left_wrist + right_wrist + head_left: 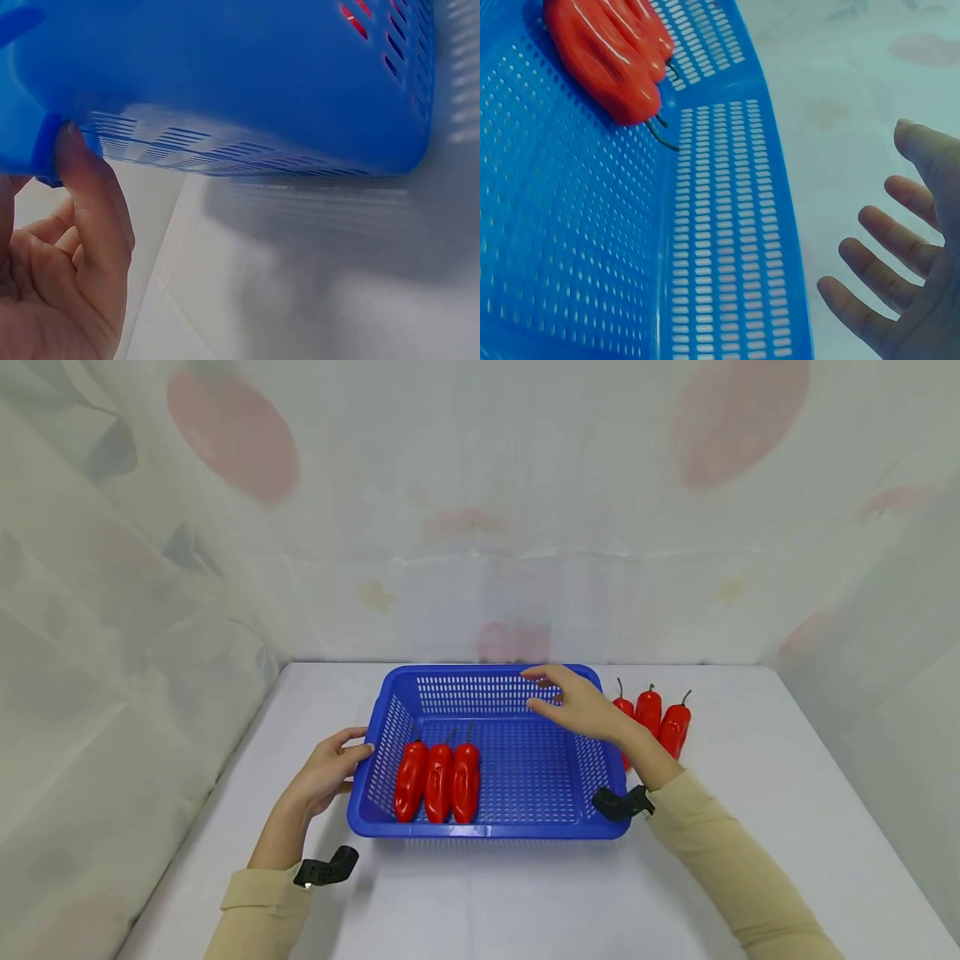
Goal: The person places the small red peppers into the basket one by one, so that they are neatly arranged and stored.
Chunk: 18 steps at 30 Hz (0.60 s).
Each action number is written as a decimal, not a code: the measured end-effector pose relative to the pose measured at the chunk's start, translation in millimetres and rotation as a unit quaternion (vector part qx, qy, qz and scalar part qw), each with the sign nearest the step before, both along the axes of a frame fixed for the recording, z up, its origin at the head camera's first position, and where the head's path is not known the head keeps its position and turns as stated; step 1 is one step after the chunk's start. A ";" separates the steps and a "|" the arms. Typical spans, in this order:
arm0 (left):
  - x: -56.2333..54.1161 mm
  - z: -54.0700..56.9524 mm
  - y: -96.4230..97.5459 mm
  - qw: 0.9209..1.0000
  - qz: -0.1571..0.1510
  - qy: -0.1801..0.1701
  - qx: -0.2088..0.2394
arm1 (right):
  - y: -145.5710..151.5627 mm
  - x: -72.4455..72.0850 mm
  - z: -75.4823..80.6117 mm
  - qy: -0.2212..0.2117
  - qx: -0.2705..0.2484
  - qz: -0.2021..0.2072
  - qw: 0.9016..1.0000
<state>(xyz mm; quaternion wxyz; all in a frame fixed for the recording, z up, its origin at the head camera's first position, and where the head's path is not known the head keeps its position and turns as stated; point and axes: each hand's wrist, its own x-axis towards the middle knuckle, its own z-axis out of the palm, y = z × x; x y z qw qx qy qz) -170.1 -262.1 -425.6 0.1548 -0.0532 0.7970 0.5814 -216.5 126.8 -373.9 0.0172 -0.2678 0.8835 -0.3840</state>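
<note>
A blue plastic basket (487, 832) with slotted walls stands on the table, three red peppers (438, 785) lying side by side in its left part, stems toward the back. My left hand (330, 768) holds the basket's left rim; in the left wrist view a fingertip (73, 142) presses against the rim's edge. Over the basket's back right part, my right hand (573, 703) has its fingers spread and nothing in them. The right wrist view shows that hand (922, 277) beside the back wall, apart from the peppers (611, 64).
Three more red peppers (674, 729) lie on the white table (765, 827) just right of the basket, partly hidden behind the right forearm. Patterned curtains (465, 602) hang behind the table and along both sides.
</note>
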 end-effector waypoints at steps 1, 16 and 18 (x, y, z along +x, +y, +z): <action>-0.1 -0.1 0.0 1.000 0.000 0.000 0.001 | 3.4 0.5 0.7 0.002 -0.002 -0.007 1.000; 0.2 1.0 0.4 1.000 0.003 -0.005 0.007 | 58.1 6.3 -9.6 0.043 -0.070 -0.120 0.989; -0.3 0.6 0.1 1.000 0.003 -0.007 0.008 | 65.5 7.1 -12.6 0.052 -0.080 -0.137 0.986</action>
